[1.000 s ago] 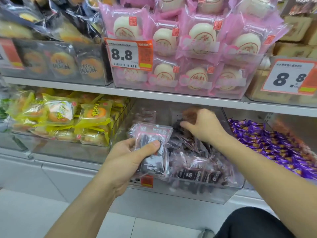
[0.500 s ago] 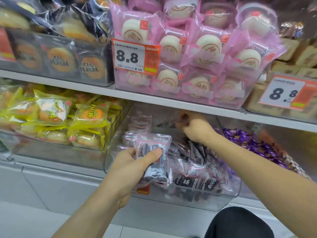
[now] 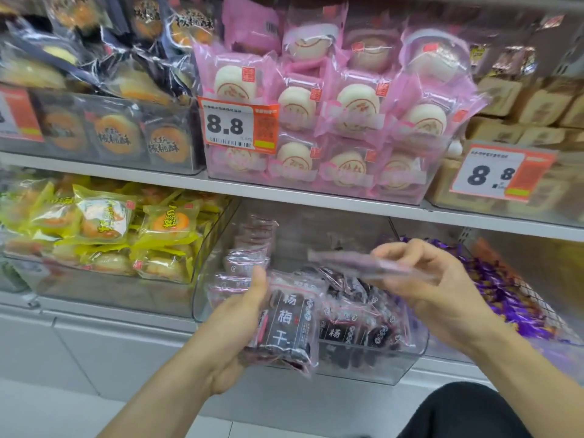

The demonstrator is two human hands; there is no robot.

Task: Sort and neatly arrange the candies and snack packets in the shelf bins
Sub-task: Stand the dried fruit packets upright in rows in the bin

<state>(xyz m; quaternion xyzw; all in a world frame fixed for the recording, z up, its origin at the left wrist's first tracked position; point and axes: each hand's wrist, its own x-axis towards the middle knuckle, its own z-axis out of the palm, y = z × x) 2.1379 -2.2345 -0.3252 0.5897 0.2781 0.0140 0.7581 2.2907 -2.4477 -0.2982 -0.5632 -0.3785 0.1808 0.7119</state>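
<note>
My left hand [image 3: 235,324] grips a stack of dark plum packets [image 3: 289,327] with pink edges, held upright in front of the clear middle bin [image 3: 363,365] on the lower shelf. My right hand [image 3: 439,292] pinches one more of these packets [image 3: 357,263], held flat and edge-on above the bin, a little right of the stack. Several of the same dark packets [image 3: 363,324] lie loose inside the bin, and a few stand stacked along its left wall [image 3: 249,248].
A bin of yellow pastry packets [image 3: 120,229] sits left of the middle bin, purple wrapped candies [image 3: 512,298] to its right. The upper shelf holds pink bun packets [image 3: 331,121], dark cookie packets [image 3: 117,134] and price tags [image 3: 237,124]. My dark-clad knee [image 3: 467,412] is at lower right.
My right hand has pulled back out of the rear of the bin with one packet pinched in it. My left hand has turned its stack so that the front label faces me.
</note>
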